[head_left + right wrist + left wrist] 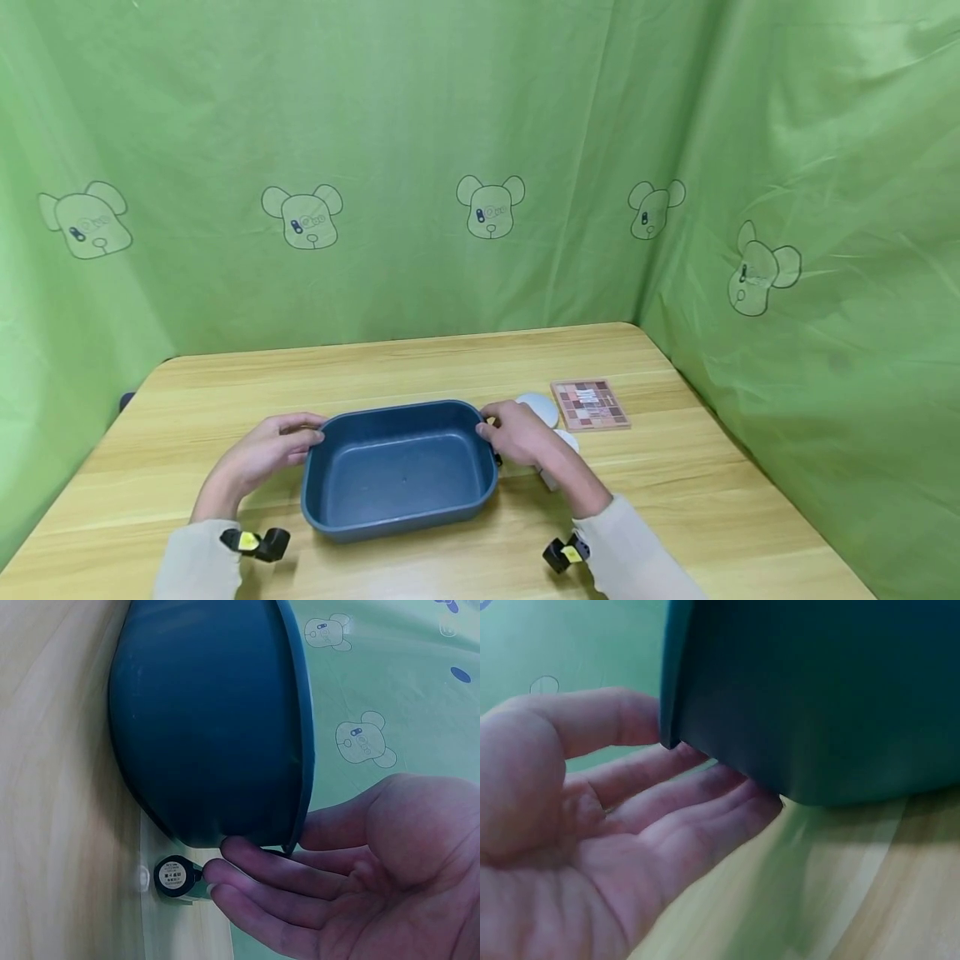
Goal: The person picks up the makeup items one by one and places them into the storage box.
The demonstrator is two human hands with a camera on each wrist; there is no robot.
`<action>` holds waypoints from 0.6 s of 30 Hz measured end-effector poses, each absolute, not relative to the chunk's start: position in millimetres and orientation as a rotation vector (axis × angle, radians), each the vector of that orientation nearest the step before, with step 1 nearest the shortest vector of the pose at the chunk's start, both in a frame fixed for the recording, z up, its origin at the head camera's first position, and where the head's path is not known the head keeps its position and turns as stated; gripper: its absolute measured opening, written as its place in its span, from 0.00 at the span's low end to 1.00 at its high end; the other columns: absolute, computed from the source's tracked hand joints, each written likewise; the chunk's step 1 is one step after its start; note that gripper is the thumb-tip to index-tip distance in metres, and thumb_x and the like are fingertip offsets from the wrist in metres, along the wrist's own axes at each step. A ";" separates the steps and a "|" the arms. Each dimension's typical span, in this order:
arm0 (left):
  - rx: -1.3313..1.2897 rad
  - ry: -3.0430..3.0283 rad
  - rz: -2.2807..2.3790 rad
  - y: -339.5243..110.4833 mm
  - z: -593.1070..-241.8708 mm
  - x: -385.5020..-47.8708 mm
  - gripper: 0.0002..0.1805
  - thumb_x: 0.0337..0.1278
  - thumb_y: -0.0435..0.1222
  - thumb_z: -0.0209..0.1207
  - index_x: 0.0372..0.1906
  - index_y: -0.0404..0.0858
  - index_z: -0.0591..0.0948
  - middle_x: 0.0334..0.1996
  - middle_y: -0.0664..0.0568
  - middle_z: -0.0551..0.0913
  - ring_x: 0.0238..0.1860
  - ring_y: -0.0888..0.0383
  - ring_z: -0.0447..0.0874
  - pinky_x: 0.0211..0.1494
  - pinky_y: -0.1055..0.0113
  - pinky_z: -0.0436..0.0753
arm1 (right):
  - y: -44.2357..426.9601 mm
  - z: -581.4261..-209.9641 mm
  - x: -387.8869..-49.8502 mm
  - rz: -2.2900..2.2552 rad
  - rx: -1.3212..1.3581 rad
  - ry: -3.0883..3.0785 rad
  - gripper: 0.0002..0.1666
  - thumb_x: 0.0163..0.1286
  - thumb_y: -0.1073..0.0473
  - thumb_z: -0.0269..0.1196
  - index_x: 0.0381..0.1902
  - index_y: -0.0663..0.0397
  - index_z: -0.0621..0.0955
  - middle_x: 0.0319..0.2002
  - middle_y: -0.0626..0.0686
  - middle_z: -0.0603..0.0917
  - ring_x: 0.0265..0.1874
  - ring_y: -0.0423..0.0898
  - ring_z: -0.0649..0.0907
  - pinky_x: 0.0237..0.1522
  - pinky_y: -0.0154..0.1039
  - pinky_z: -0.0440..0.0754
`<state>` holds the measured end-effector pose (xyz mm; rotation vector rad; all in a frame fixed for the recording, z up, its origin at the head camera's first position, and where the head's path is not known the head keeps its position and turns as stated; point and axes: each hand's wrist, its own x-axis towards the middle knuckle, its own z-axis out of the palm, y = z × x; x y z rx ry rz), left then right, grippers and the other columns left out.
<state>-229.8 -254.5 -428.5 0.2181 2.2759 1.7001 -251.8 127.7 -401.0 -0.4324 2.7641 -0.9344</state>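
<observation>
A dark blue rectangular plastic basin (397, 475) with rounded corners is between my two hands, with nothing inside it. My left hand (262, 450) holds its left end, thumb at the rim and fingers beneath the lip, as the left wrist view shows. On the opposite end, my right hand (517, 432) grips the rim (306, 742) in the same way, thumb on one side and fingers under the lip. Whether the basin's underside touches the table cannot be told. Near the right fingertips lies a black-ended cylinder (174, 876) with a round printed label.
An eyeshadow palette (590, 405) lies right of the right hand. Beside it is a white round item (540, 408), and a second white round item (568, 439) is partly hidden by the right wrist. The wooden table (420, 362) meets green curtains (405, 283) behind and at the right.
</observation>
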 end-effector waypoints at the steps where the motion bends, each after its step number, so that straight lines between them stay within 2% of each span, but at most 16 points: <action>1: 0.217 2.281 1.691 -254.4 -427.7 -229.0 0.28 0.72 0.36 0.56 0.67 0.20 0.69 0.64 0.30 0.75 0.62 0.48 0.80 0.67 0.57 0.83 | 127.5 -400.8 -251.6 -0.935 -0.430 2.765 0.14 0.77 0.59 0.58 0.52 0.58 0.85 0.29 0.49 0.83 0.27 0.44 0.80 0.28 0.36 0.78; 4: 0.216 2.287 1.674 -254.5 -426.0 -228.1 0.28 0.72 0.36 0.56 0.67 0.19 0.69 0.62 0.30 0.77 0.61 0.46 0.81 0.66 0.56 0.84 | 127.0 -400.0 -251.3 -0.933 -0.428 2.774 0.14 0.77 0.59 0.58 0.53 0.59 0.84 0.30 0.49 0.84 0.27 0.44 0.80 0.29 0.36 0.79; 12: 0.158 2.301 1.681 -252.2 -426.0 -230.6 0.27 0.73 0.38 0.56 0.66 0.22 0.71 0.60 0.36 0.81 0.57 0.54 0.84 0.63 0.60 0.86 | 126.9 -400.7 -250.9 -0.946 -0.424 2.788 0.15 0.76 0.59 0.59 0.54 0.60 0.84 0.31 0.50 0.84 0.28 0.44 0.80 0.29 0.36 0.79; 18: 0.138 2.319 1.698 -248.7 -428.2 -231.4 0.27 0.73 0.39 0.56 0.66 0.22 0.72 0.61 0.34 0.79 0.58 0.53 0.83 0.64 0.59 0.85 | 127.2 -402.4 -251.9 -0.998 -0.394 2.772 0.15 0.76 0.60 0.58 0.54 0.60 0.84 0.28 0.49 0.84 0.25 0.43 0.81 0.28 0.36 0.79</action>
